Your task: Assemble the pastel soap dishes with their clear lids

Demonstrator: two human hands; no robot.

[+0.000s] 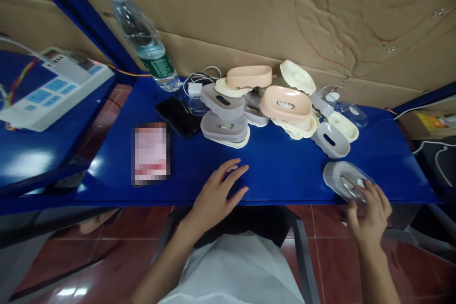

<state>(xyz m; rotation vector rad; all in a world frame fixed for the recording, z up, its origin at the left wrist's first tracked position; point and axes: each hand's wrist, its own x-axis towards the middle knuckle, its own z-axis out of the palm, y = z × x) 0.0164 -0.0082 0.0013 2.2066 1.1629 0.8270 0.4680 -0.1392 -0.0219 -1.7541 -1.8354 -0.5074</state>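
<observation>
On the blue table (pixel 281 171), my left hand (pixel 217 194) hovers or rests near the front edge, fingers apart, holding nothing. Over at the right, my right hand (pixel 370 211) has its thumb and fingers on the near right side of a grey oval dish with a clear cover (pixel 344 180). Behind it sit a grey oval dish (pixel 331 140) and a cream one (pixel 344 126). A pile in the middle back holds several dishes, among them a peach one (pixel 287 103), another peach one (pixel 249 77) and a grey one (pixel 224 126).
A water bottle (pixel 146 38) stands tilted in view at the back left. In front of it lie a black phone (pixel 178 116) and a blurred-out pack (pixel 150 153). A power strip (pixel 53 92) is at far left, and a cardboard box (pixel 423 126) at far right.
</observation>
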